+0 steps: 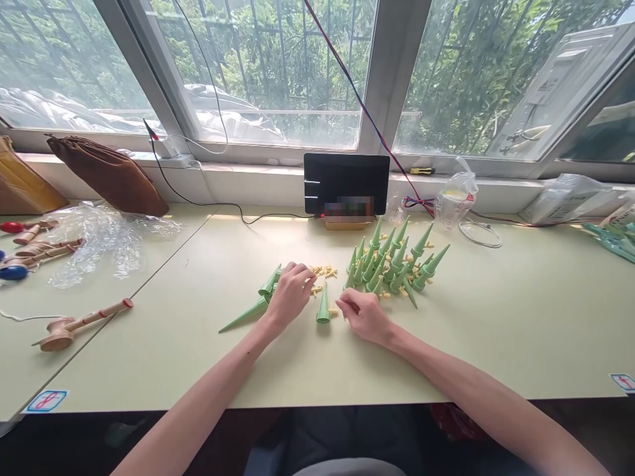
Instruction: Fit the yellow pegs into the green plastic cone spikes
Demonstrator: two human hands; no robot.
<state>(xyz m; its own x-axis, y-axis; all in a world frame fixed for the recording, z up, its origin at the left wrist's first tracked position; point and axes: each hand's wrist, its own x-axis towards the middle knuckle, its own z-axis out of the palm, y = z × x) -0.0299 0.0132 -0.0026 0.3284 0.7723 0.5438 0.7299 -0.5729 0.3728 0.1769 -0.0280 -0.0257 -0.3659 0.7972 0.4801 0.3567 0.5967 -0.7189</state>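
Observation:
A green plastic cone [323, 308] stands upright between my hands, with a small yellow fitting [334, 311] at its lower right side. My left hand [292, 291] is closed, fingertips pinched beside a pile of small yellow fittings [327, 271]; what it holds, if anything, is hidden. Under and beside that hand lie a few green cones [248, 313]. My right hand [366, 315] is curled just right of the standing cone, thumb and fingers together, their contents not visible. Behind it is a dense group of green spikes [397, 261], many with yellow fittings.
A black tablet [346, 182] leans at the back above a small cardboard box [347, 225]. At left are a wooden kendama [84, 325], clear plastic wrap [106, 241] and a brown pouch [109, 173]. Plastic bags [456, 195] and cables [480, 234] lie back right.

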